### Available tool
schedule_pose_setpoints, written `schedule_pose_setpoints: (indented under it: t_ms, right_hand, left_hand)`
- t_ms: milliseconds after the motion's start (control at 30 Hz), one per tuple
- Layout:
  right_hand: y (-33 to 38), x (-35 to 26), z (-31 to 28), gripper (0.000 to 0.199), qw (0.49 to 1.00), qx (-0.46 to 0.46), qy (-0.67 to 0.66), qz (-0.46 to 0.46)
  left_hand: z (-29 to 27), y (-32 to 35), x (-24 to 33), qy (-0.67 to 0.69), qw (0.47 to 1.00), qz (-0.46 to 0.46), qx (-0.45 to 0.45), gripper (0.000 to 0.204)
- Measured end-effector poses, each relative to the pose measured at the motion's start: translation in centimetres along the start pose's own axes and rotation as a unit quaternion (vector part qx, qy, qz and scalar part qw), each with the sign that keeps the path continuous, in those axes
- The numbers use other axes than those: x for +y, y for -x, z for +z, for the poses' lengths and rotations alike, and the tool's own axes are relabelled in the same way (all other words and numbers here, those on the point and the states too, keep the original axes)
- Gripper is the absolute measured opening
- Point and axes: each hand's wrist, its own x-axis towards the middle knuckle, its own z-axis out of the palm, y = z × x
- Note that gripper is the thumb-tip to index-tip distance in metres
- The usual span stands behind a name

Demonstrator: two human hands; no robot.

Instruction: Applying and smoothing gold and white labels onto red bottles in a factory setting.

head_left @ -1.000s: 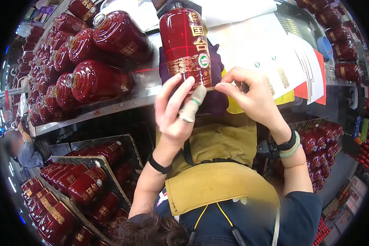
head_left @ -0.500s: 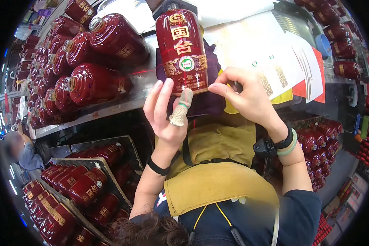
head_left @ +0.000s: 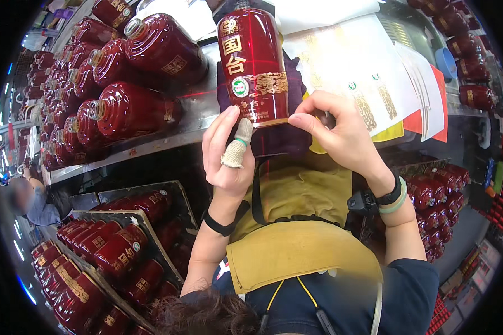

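A dark red glass bottle (head_left: 255, 58) with gold lettering, a gold dragon band and a round green-and-white emblem lies on its side on a dark purple cloth (head_left: 285, 142), its neck pointing away from me. At its lower left edge is my left hand (head_left: 229, 148), fingers stretched and apart, fingertips against the glass. The thumb wears a pale fabric finger cover (head_left: 237, 148) tied with a green band. My right hand (head_left: 341, 131) is closed in a pinch, thumb and forefinger at the bottle's lower right corner. Whatever may be between those fingertips is too small to make out.
White sheets with gold dragon stickers (head_left: 383, 97) lie right of the bottle, above yellow and red sheets. Many red bottles (head_left: 137, 109) crowd the left of the metal table. Crates of bottles (head_left: 120, 251) stand below left. A blue bowl (head_left: 446, 62) is at far right.
The bottle has rolled left about its length, so its lettering and emblem face further left and more of the dragon band shows. My left hand has shifted slightly left; my right remains pinched.
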Motion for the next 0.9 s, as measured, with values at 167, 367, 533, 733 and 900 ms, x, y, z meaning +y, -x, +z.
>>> schedule_pose_setpoints:
  t_ms: [167, 367, 533, 733, 900]
  right_hand:
    - [-0.1, 0.2, -0.2, 0.015, 1.0, -0.001, -0.007, 0.005]
    - [-0.3, -0.9, -0.6, 0.019, 0.999, -0.018, 0.001, 0.045]
    - [-0.4, -0.9, -0.1, 0.019, 0.999, -0.025, -0.019, 0.036]
    - [0.0, 0.1, 0.2, 0.017, 1.0, 0.012, 0.007, 0.0]
    - [-0.3, -0.7, -0.3, 0.02, 0.998, -0.032, 0.008, 0.052]
  left_hand:
    - [0.3, -0.2, 0.6, -0.025, 0.999, 0.039, 0.014, 0.034]
    - [0.5, -1.6, 1.0, 0.005, 0.998, 0.061, -0.033, 0.033]
    - [0.7, 0.5, -0.2, 0.066, 0.997, -0.041, 0.018, 0.034]
    - [0.0, -0.1, 0.2, -0.031, 0.999, 0.031, -0.01, 0.04]
    - [0.0, -0.4, 1.3, -0.101, 0.993, 0.064, -0.003, 0.033]
